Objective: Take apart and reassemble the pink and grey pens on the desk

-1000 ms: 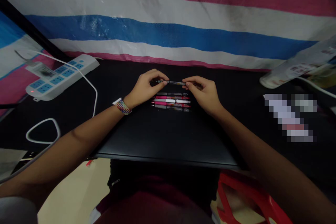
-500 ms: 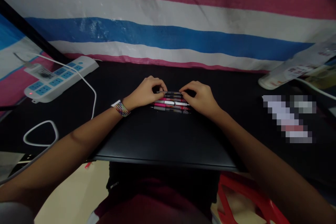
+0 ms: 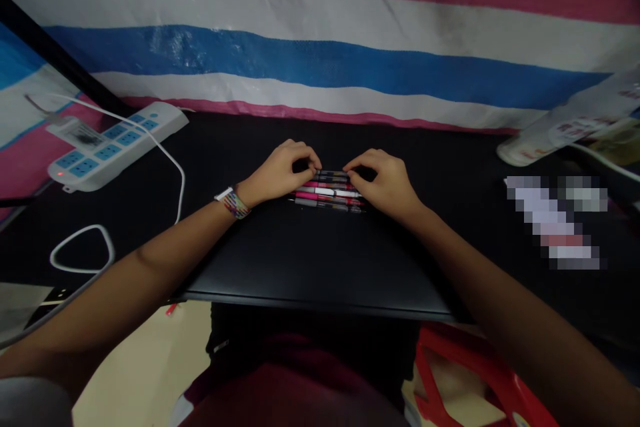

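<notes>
Hands (image 3: 333, 177) at both ends of pens (image 3: 327, 192)

Makeshift home desk: black tabletop (image 3: 310, 267), striped plastic tarp (image 3: 320, 60) as far wall, power strip (image 3: 113, 147) far left, red plastic stool (image 3: 470, 373) near.

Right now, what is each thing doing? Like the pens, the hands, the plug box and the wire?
Left hand: curled, fingertips on the left end of the top pen.
Right hand: curled, fingertips on that pen's right end.
Top pen: lying flat at the far edge of the row.
Row of pens: lying side by side on the black table.
Power strip: red light on, one plug in.
White cable: looped, slack.
</notes>
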Action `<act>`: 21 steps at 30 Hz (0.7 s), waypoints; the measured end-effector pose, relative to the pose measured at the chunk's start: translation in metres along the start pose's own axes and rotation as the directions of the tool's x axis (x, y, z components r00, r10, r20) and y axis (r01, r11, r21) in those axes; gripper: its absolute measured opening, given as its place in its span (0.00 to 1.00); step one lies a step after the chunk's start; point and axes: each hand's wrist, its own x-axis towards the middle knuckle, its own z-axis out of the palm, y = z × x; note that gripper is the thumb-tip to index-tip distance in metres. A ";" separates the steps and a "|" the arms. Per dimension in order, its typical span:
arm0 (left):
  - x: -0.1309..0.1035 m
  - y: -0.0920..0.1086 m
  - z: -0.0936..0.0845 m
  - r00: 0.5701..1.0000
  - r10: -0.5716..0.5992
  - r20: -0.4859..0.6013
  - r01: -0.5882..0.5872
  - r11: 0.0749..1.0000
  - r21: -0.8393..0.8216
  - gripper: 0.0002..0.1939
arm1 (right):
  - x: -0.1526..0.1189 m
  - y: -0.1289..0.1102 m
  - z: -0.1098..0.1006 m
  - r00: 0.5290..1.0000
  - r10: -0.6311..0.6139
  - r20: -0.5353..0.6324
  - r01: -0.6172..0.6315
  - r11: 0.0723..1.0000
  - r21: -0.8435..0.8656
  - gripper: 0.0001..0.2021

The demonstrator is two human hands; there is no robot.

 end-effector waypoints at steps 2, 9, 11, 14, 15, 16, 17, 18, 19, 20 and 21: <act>0.000 0.000 0.000 1.000 0.004 0.002 -0.004 1.000 0.001 0.07 | 0.000 -0.003 0.000 0.999 -0.028 -0.026 0.029 1.000 0.008 0.08; 0.000 0.002 -0.001 1.000 -0.002 0.012 0.003 1.000 -0.011 0.08 | -0.008 -0.035 -0.001 0.945 -0.326 0.033 0.321 0.941 0.109 0.07; 0.000 0.002 -0.001 1.000 0.000 0.009 0.001 1.000 -0.021 0.09 | -0.011 -0.044 0.000 0.915 -0.397 0.075 0.388 0.915 0.113 0.07; 0.000 0.002 -0.002 1.000 -0.004 0.002 0.004 1.000 -0.027 0.09 | -0.016 -0.052 0.002 0.873 -0.460 0.162 0.447 0.888 0.111 0.06; 0.000 0.002 -0.002 1.000 -0.008 0.000 0.008 1.000 -0.027 0.10 | -0.017 -0.053 0.003 0.862 -0.471 0.185 0.457 0.882 0.115 0.06; -0.001 0.002 -0.001 1.000 -0.013 -0.002 0.013 1.000 -0.026 0.10 | -0.018 -0.053 0.003 0.855 -0.480 0.197 0.465 0.877 0.117 0.06; -0.001 0.001 -0.001 1.000 -0.018 -0.005 0.018 0.999 -0.027 0.10 | -0.018 -0.053 0.003 0.853 -0.483 0.200 0.469 0.876 0.113 0.06; -0.001 0.001 -0.001 1.000 -0.022 -0.010 0.022 0.999 -0.031 0.11 | -0.018 -0.053 0.003 0.857 -0.478 0.194 0.468 0.878 0.098 0.06; 0.000 0.001 0.000 0.999 -0.028 -0.017 0.027 0.999 -0.038 0.12 | -0.018 -0.053 0.003 0.864 -0.469 0.184 0.464 0.883 0.075 0.06; 0.000 0.000 0.000 0.999 -0.036 -0.028 0.034 0.998 -0.049 0.13 | -0.018 -0.053 0.003 0.870 -0.461 0.176 0.461 0.886 0.044 0.07; 0.000 0.000 0.000 0.998 -0.046 -0.041 0.043 0.997 -0.067 0.14 | -0.018 -0.053 0.003 0.871 -0.460 0.172 0.465 0.885 0.014 0.07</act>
